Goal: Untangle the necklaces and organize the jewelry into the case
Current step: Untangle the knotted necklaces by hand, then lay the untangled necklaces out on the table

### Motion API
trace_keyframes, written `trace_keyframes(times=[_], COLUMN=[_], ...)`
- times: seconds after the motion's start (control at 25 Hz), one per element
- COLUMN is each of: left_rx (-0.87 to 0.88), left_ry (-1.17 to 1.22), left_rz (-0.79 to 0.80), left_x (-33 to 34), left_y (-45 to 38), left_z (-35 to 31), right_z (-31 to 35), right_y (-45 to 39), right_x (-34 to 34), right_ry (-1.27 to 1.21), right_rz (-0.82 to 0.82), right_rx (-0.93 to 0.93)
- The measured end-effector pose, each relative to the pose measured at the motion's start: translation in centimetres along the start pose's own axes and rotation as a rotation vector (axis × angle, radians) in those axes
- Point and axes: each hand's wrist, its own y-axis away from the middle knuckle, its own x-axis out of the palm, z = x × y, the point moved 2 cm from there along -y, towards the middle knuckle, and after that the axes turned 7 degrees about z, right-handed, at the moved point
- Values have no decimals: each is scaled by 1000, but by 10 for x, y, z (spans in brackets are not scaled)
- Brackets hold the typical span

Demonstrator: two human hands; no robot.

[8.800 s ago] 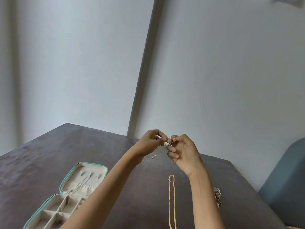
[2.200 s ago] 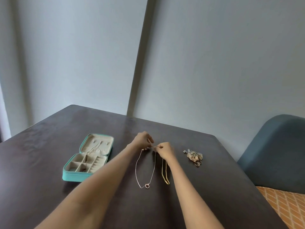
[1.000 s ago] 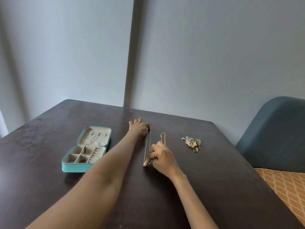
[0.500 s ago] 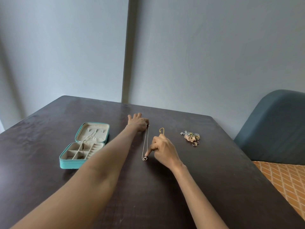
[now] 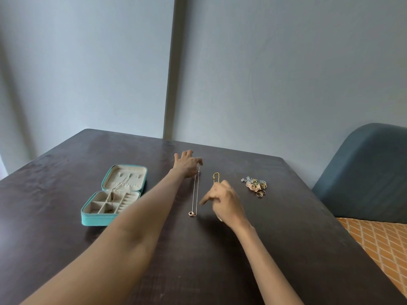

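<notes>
The left hand (image 5: 186, 165) is lying flat with fingers spread, while the right hand (image 5: 224, 200) is hovering, one finger pointing out.

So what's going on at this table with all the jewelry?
A person is sorting jewelry. The left hand pins the top of a thin pendant necklace laid out straight on the table. The right hand hovers beside it, over a gold chain. An open teal case and a pile of rings wait.
</notes>
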Motion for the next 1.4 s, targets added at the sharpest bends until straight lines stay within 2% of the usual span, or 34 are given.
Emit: trace_keyframes(times=[0.12, 0.2, 0.28, 0.56, 0.84, 1.08, 1.24, 1.4], left_rx=[133, 208, 230, 174, 74, 63, 102, 62], left_ry=[40, 15, -23, -46, -65, -70, -47, -1], left_rz=[-50, -8, 27, 19, 16, 38, 25, -56], left_x=[-6, -5, 1, 13, 16, 12, 1, -28], left_y=[3, 6, 8, 1, -10, -14, -8, 6], left_z=[-15, -28, -37, -44, -49, -51, -49, -31], right_z=[-23, -29, -26, -26, -25, -29, -31, -31], right_y=[6, 14, 22, 31, 32, 31, 31, 25], right_x=[-18, -23, -18, -14, -13, -10, -10, -13], right_ry=[-15, 12, 57, 95, 28, 27, 2, -97], right_rz=[-198, -223, -177, -68, -45, -43, -82, -225], right_rx=[212, 244, 196, 133, 78, 84, 76, 201])
